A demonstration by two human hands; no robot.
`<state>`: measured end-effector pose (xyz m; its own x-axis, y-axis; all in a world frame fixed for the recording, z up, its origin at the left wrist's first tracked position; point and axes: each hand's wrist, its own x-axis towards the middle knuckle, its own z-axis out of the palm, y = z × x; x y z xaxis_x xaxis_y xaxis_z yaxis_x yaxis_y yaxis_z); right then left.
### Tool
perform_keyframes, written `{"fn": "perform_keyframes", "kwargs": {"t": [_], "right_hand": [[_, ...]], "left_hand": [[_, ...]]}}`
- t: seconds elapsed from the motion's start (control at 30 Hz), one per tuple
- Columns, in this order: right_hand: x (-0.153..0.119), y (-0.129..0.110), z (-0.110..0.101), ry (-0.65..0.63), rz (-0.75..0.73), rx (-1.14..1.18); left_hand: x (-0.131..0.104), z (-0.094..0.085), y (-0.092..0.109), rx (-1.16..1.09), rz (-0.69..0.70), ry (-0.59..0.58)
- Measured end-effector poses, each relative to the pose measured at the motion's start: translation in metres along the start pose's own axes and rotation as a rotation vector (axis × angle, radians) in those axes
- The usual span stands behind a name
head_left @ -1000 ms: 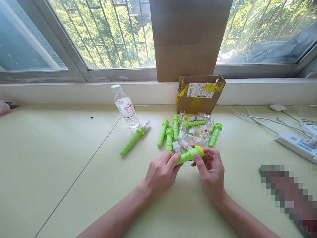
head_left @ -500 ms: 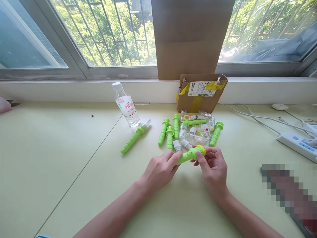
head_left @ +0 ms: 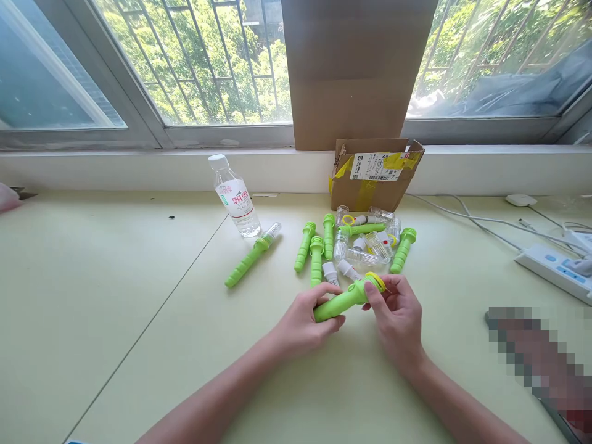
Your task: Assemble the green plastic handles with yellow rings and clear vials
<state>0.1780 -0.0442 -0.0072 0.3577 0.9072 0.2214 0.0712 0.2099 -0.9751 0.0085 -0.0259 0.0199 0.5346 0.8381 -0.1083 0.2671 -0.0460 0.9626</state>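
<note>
A green plastic handle with a threaded collar lies slantwise between my hands, just above the table. My left hand is closed round its lower end, with the thumb beneath. At the collar end my right hand pinches the handle beside a yellow ring. My right fingertips are partly hidden behind that end. Just beyond lie white cylindrical inserts and several more green handles. To the left, one finished-looking green stick carries a clear cap.
Clear plastic caps and a loose yellow ring are piled before an open cardboard box. A water bottle stands left of them. Cables and a power strip lie at right, above a pixelated dark object.
My left hand has shifted its grip, from over the handle to round its lower end with the thumb underneath. The right hand keeps its pinch at the ringed collar.
</note>
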Motion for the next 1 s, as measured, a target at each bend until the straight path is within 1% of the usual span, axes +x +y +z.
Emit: {"fn": "perform_keyframes", "kwargs": {"t": [0.1,0.27,0.4,0.53,0.63,0.77,0.9,1.0], "right_hand": [[0.0002,0.0,0.0,-0.002,0.021,0.0],[0.0007,0.0019,-0.0006,-0.011,0.023,-0.013],[0.0011,0.0053,-0.0017,-0.014,0.013,-0.025],[-0.0002,0.0071,-0.0022,-0.02,0.006,-0.042],[-0.0026,0.0061,-0.0015,-0.016,-0.035,-0.046],[-0.0039,0.0039,0.0,-0.007,-0.139,-0.067],[-0.0028,0.0038,0.0001,-0.022,-0.106,-0.055],[-0.0022,0.0037,-0.0004,-0.023,-0.08,-0.046]], "left_hand": [[0.0001,-0.0007,0.0009,-0.011,-0.021,-0.006],[0.0007,-0.0012,-0.0001,0.029,-0.006,-0.015],[0.0013,-0.0018,-0.0009,0.054,0.001,-0.004],[0.0011,-0.0017,0.0009,0.042,-0.021,-0.003],[0.0006,-0.0007,0.0026,0.02,-0.044,0.008],[0.0003,0.0007,0.0011,0.086,0.002,0.07],[0.0004,0.0018,-0.0041,0.197,0.039,0.15],[0.0003,0.0026,-0.0061,0.241,0.058,0.178]]}}
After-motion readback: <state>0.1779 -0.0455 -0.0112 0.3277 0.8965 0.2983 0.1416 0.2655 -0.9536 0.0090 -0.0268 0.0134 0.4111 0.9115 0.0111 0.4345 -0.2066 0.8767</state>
